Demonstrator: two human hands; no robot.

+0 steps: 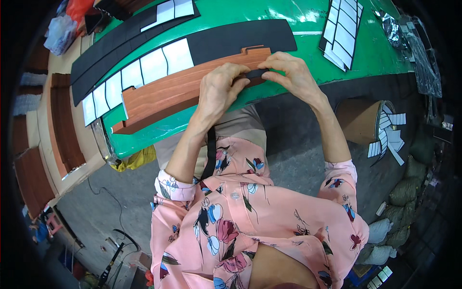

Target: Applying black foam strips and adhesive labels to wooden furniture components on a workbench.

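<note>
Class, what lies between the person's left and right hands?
In the head view, a short black strip lies between the left hand and the right hand, by the reddish-brown piece.

The glossy green bench (380, 60) carries long black strips (240, 36), partly covered with white pieces (176, 55). A reddish-brown panel (168, 87) lies near its front edge, a white-segmented strip (343, 30) farther right.
</note>
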